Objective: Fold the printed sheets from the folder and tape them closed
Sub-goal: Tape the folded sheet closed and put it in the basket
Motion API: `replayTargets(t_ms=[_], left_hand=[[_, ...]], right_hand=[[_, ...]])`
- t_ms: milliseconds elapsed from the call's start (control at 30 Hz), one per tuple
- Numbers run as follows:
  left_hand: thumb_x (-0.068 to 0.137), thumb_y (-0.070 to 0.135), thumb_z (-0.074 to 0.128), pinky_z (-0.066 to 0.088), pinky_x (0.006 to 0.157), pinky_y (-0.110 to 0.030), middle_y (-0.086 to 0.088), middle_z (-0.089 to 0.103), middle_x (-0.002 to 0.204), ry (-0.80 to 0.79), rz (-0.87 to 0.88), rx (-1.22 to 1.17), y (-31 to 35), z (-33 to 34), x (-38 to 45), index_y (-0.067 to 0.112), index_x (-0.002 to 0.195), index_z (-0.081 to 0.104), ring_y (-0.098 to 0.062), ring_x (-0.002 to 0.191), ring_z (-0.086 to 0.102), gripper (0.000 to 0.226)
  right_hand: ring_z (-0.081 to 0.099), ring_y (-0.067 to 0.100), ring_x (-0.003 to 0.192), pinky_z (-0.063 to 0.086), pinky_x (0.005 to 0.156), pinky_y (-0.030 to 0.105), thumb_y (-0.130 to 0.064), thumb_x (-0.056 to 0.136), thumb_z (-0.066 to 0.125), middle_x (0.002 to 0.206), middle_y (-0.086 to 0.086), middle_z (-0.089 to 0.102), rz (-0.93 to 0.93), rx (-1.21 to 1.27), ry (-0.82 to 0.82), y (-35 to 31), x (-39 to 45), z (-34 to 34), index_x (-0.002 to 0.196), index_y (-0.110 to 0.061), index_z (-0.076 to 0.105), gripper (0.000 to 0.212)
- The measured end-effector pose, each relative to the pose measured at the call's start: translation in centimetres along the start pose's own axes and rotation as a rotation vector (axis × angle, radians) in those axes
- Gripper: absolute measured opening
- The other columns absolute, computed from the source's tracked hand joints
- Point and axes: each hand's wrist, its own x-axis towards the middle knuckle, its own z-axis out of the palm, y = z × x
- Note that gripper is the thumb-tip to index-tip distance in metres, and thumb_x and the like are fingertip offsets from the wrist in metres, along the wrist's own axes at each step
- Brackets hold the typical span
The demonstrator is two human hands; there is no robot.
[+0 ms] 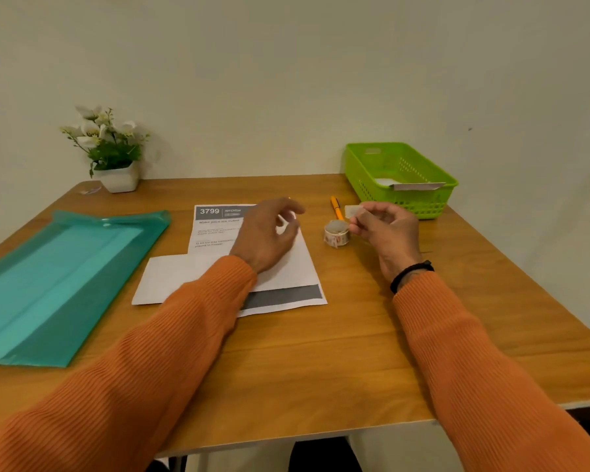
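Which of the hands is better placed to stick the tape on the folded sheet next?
Likely the right hand: it already pinches a torn tape piece just above the tape roll. The left hand, fingers relaxed, hovers over the folded sheet, placed to steady the fold.

A small strip of tape (353, 210) is pinched in the right hand (385, 229), just beside the tape roll (337, 233) on the table (321, 362). The printed sheet (218, 267) is overhung by the left hand (269, 233), fingers loosely curled. The teal folder (58, 281) is laid flat at the left.
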Motion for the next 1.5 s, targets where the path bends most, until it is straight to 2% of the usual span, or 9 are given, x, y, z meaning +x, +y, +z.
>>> replayTargets(t_ms=[100, 167, 300, 433, 567, 733, 900, 1267, 1500], left_hand=[[0.099, 0.031, 0.066, 0.055, 0.089, -0.033, 0.008, 0.066, 0.096, -0.059, -0.153, 0.054, -1.9, -1.6, -1.4, 0.026, 0.120, 0.070, -0.005, 0.085, 0.058, 0.022], [0.098, 0.044, 0.063, 0.052, 0.095, -0.039, 0.007, 0.066, 0.103, -0.137, -0.135, 0.162, -3.1, -1.8, -2.4, 0.030, 0.122, 0.070, -0.010, 0.094, 0.057, 0.028], [0.088, 0.080, 0.046, 0.038, 0.110, -0.049, -0.003, 0.052, 0.143, -0.242, -0.083, 0.431, -4.0, -1.9, -3.1, 0.033, 0.145, 0.054, -0.024, 0.131, 0.044, 0.075], [0.061, 0.103, 0.036, 0.031, 0.117, -0.055, -0.003, 0.042, 0.150, -0.411, -0.176, 0.525, -3.7, -3.2, -2.7, 0.034, 0.153, 0.040, -0.026, 0.137, 0.037, 0.116], [0.060, 0.097, 0.054, 0.037, 0.111, -0.050, -0.001, 0.048, 0.140, -0.433, -0.158, 0.448, -4.2, -3.9, -2.6, 0.040, 0.141, 0.052, -0.023, 0.129, 0.040, 0.099], [0.059, 0.088, 0.070, 0.040, 0.105, -0.046, 0.003, 0.052, 0.123, -0.392, -0.140, 0.296, -4.9, -3.6, -2.6, 0.043, 0.125, 0.057, -0.016, 0.112, 0.041, 0.080], [0.060, 0.087, 0.070, 0.042, 0.101, -0.045, 0.009, 0.049, 0.113, -0.371, -0.111, 0.272, -5.2, -3.4, -2.5, 0.045, 0.126, 0.059, -0.013, 0.107, 0.041, 0.079], [0.058, 0.088, 0.065, 0.042, 0.102, -0.047, 0.002, 0.052, 0.127, -0.388, -0.089, 0.275, -5.0, -3.6, -2.7, 0.047, 0.127, 0.066, -0.019, 0.119, 0.042, 0.080], [0.069, 0.081, 0.066, 0.039, 0.103, -0.045, -0.001, 0.048, 0.135, -0.425, -0.055, 0.274, -4.8, -3.5, -2.6, 0.049, 0.141, 0.053, -0.021, 0.123, 0.039, 0.080]], right_hand=[[0.075, 0.011, 0.084, 0.062, 0.074, 0.024, -0.009, 0.094, 0.075, 0.096, 0.000, 0.076, -0.177, -0.261, -0.074, -0.2, -1.3, 1.3, 0.101, -0.015, 0.075, 0.009], [0.070, 0.004, 0.087, 0.059, 0.074, 0.018, -0.018, 0.092, 0.078, 0.096, -0.009, 0.075, -0.306, -0.440, -0.134, -0.1, -2.3, 2.2, 0.096, -0.024, 0.075, 0.007], [0.066, 0.001, 0.088, 0.052, 0.070, 0.015, -0.023, 0.097, 0.072, 0.093, -0.015, 0.071, -0.475, -0.683, -0.195, 0.6, -3.8, 3.2, 0.099, -0.026, 0.075, 0.005], [0.065, 0.002, 0.089, 0.053, 0.072, 0.016, -0.021, 0.097, 0.071, 0.096, -0.013, 0.071, -0.521, -0.744, -0.194, 1.0, -3.7, 3.4, 0.101, -0.026, 0.075, 0.007], [0.068, 0.004, 0.087, 0.058, 0.073, 0.021, -0.020, 0.096, 0.072, 0.095, -0.013, 0.072, -0.542, -0.727, -0.185, 1.3, -3.6, 3.4, 0.101, -0.025, 0.075, 0.008], [0.068, 0.002, 0.087, 0.056, 0.073, 0.011, -0.019, 0.096, 0.073, 0.095, -0.012, 0.071, -0.572, -0.749, -0.231, 1.5, -4.1, 3.6, 0.102, -0.022, 0.075, 0.007], [0.068, 0.004, 0.091, 0.056, 0.075, 0.011, -0.017, 0.097, 0.073, 0.099, -0.010, 0.070, -0.617, -0.807, -0.293, 2.0, -4.1, 3.8, 0.103, -0.018, 0.075, 0.006], [0.068, 0.012, 0.088, 0.061, 0.076, 0.022, -0.010, 0.095, 0.074, 0.103, 0.000, 0.072, -0.700, -0.920, -0.364, 2.4, -4.6, 4.5, 0.104, -0.011, 0.076, 0.010], [0.062, 0.003, 0.087, 0.049, 0.073, 0.006, -0.015, 0.093, 0.077, 0.098, -0.011, 0.067, -0.698, -0.997, -0.431, 2.6, -4.4, 4.5, 0.103, -0.017, 0.076, 0.011]])
